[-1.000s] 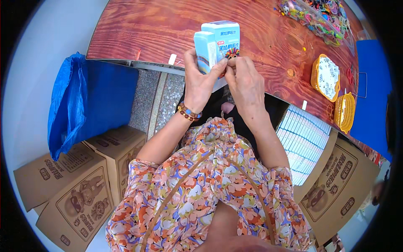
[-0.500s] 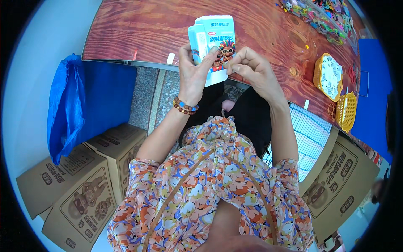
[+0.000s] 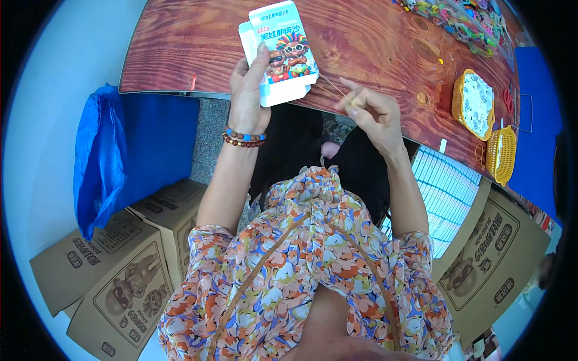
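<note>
while left hand (image 3: 250,99) grips, carton (image 3: 282,51) upright.

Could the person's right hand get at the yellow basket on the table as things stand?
Probably yes, though not freely: the right hand is pinching a stretched rubber band running to the box. The wooden tabletop between it and the yellow basket looks bare.

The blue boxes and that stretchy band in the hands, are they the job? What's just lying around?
In the job: boxes in left hand; rubber band pulled by right hand.

Lying about: yellow baskets, blue bag, cartons, coloured bands.
</note>
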`<state>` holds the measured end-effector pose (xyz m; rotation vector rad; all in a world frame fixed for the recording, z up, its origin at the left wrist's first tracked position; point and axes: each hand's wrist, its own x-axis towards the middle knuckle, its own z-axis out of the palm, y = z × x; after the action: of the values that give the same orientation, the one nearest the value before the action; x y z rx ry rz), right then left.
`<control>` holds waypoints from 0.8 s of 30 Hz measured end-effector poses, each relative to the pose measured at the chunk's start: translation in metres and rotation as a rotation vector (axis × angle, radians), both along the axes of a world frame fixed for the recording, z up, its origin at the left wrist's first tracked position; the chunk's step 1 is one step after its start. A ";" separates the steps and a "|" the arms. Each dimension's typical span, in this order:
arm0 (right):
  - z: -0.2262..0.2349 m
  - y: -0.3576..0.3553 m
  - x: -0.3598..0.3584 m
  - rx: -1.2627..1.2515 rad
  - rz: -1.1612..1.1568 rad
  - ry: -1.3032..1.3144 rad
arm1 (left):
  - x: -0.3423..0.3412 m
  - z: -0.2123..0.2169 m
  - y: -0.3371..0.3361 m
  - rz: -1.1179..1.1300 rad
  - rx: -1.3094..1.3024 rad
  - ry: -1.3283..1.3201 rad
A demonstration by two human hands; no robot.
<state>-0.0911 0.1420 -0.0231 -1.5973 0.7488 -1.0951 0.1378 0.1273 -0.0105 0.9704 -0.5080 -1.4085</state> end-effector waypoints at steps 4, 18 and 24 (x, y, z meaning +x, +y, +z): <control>0.001 -0.001 0.006 0.166 -0.071 -0.268 | 0.006 0.002 0.001 -0.131 0.018 0.031; 0.015 -0.018 0.015 0.206 -0.129 -0.208 | 0.027 0.005 -0.001 -0.422 0.126 0.166; 0.020 -0.039 0.004 0.136 -0.127 -0.072 | 0.026 0.018 0.013 -0.629 0.209 -0.237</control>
<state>-0.0867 0.1031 -0.0034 -1.4041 0.8677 -1.1611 0.1641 0.1398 0.0070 1.2151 -0.9110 -1.9446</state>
